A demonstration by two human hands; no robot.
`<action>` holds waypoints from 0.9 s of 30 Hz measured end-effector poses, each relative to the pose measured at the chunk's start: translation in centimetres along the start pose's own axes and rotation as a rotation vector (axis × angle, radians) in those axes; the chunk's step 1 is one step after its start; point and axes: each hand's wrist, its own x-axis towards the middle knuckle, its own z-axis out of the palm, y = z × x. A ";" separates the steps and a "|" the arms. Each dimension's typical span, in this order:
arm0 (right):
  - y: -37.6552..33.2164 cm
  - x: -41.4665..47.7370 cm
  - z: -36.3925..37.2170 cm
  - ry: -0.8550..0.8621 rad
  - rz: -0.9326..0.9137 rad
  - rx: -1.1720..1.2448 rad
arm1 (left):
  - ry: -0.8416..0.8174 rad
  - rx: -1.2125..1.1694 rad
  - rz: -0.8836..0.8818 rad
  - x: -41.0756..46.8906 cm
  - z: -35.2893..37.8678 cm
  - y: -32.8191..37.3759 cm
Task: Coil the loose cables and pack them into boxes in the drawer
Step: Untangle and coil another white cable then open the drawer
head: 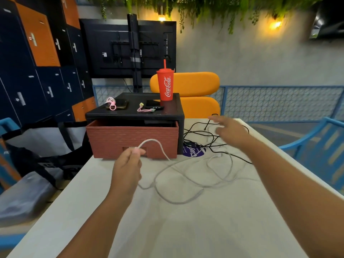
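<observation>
Bare tabletop point(186, 229) fills the near view, with both forearms stretched over it. The left hand point(128, 164) has its grip closed in a pinch on 1 end of the white cable point(151, 140), lifted just in front of the brick-red drawer point(130, 138). That looks meant to fix a starting point for winding, since the rest of the cable trails in loose loops to the right. The right hand point(229, 130) hovers farther right above the tangled black cables point(208, 144). Its grip is spread open and holds nothing; it is blurred, so I cannot tell if it touches them.

The drawer sits slightly out of its black cabinet point(134, 116), probably to be ready for packing; any boxes inside are hidden. On top, 2 small pink cables point(111, 104) lie beside a red cup point(165, 84). I judge that coiling has barely begun.
</observation>
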 end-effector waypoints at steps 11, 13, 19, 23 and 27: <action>-3.4 -3.2 8.9 -0.229 -0.089 0.584 | -0.334 -0.309 0.080 -0.1 3.6 3.7; -2.8 -3.1 9.0 -0.195 -0.022 0.647 | -0.353 -0.378 0.025 0.2 3.5 3.4; 0.8 -0.5 8.1 0.394 0.036 0.442 | -0.308 -0.463 -0.056 1.2 3.1 1.7; 3.1 0.0 7.7 0.775 -0.241 0.033 | -0.313 -0.501 -0.139 1.8 3.2 0.3; 4.2 0.9 7.9 0.828 -0.474 -0.265 | -0.255 -0.692 -0.244 3.0 2.8 -0.9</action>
